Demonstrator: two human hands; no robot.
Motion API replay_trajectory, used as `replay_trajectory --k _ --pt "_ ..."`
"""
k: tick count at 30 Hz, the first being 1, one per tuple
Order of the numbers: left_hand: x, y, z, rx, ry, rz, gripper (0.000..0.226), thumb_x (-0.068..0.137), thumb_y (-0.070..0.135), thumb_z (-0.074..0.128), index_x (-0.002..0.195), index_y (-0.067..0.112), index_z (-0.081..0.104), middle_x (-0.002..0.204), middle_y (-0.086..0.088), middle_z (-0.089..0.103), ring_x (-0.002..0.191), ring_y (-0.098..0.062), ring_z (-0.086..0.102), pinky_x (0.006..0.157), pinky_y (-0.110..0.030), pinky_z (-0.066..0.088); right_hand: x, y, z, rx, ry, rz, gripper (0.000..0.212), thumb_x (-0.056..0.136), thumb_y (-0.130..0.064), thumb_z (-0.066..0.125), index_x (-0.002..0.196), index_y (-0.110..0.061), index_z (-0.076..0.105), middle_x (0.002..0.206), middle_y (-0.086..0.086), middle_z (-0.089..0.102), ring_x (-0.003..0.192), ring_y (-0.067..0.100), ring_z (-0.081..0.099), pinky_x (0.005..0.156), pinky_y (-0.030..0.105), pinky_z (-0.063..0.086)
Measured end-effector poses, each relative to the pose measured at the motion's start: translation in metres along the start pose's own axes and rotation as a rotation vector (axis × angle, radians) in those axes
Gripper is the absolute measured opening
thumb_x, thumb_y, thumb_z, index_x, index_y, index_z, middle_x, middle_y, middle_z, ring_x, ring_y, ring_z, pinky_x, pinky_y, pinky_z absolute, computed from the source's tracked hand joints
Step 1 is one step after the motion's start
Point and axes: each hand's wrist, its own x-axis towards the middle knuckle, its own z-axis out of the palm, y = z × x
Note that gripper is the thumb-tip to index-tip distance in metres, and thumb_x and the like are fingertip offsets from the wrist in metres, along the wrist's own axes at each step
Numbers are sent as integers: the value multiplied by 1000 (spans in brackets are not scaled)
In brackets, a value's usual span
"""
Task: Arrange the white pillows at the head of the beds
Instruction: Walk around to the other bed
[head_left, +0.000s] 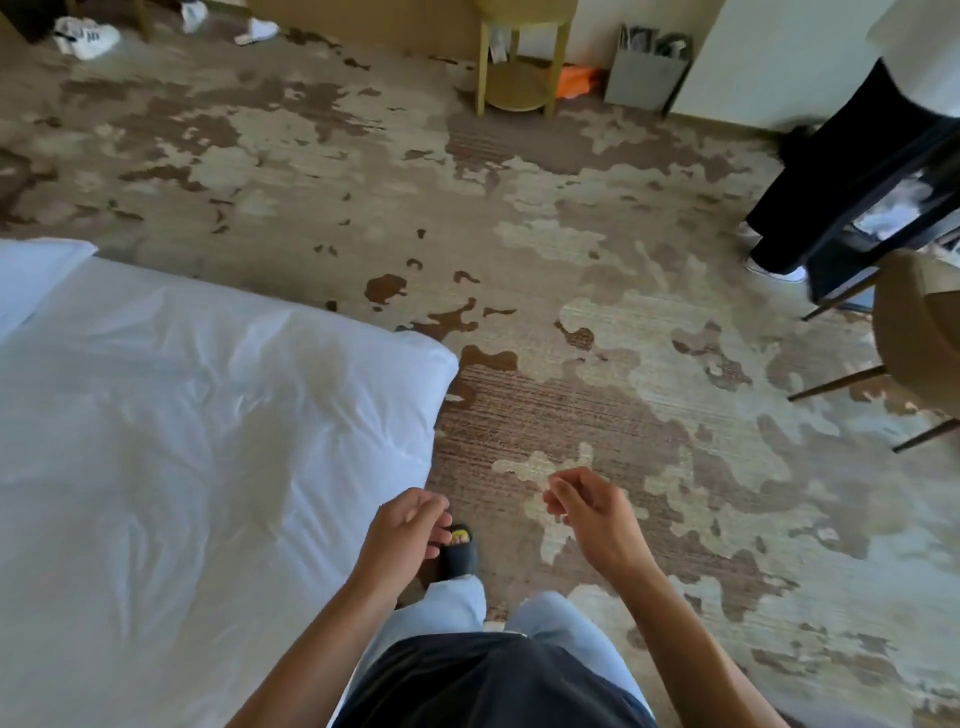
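White pillows: none can be identified with certainty in the head view. A folded white corner (36, 275) at the far left edge, lying on the bed (197, 441), may be a pillow or bedding (not resolvable). The bed is covered by a rumpled white duvet; its visible corner (441, 364) appears to be the foot end, so the head of the bed is judged to lie out of frame. Progress cannot be confirmed; arranging is assumed to remain, at least for one bed.

Left hand (402, 535): loosely curled, fingers partly bent, nothing held, nothing touched; it is raised over the carpet (597, 260) just beside the bed edge. Right hand (592, 514): likewise half-curled and empty, over carpet, apart from the left.

A second person's dark trouser leg (831, 176) is noted at upper right, near a chair (914, 332).
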Motion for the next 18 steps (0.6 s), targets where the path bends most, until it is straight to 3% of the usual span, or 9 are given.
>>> replay_trajectory --k 6,9,12,16,18 --pt "117 143 57 33 -117 119 19 103 30 58 100 18 72 92 -2 78 88 -22 76 81 -38 63 111 -31 -77 -29 52 58 20 103 -31 61 87 -33 73 84 -7 78 78 15 74 80 48 62" --pt "180 210 83 9 -113 164 19 103 30 59 102 17 72 92 -2 79 88 -22 77 78 -36 63 186 -52 -110 -41 66 51 14 97 -41 61 88 -39 72 82 -9 78 78 12 74 78 44 62" --pt "238 272 101 -40 -49 164 19 102 30 60 103 16 72 93 -4 79 88 -24 77 78 -36 61 275 -83 -136 -54 31 22 18 88 -49 56 90 -40 72 83 -10 78 79 9 74 74 37 60" --pt "289 337 99 -101 84 141 19 102 33 60 103 19 72 92 1 79 87 -19 78 75 -30 62 385 -146 -149 -41 -98 17 22 102 -27 60 86 -29 74 82 -7 79 79 15 76 74 35 60" --pt "309 360 87 -140 171 106 17 102 34 60 102 22 72 92 3 79 87 -16 78 78 -33 64 431 -194 -142 -76 -193 -24 21 104 -27 58 90 -28 74 83 -7 80 78 8 76 75 31 59"
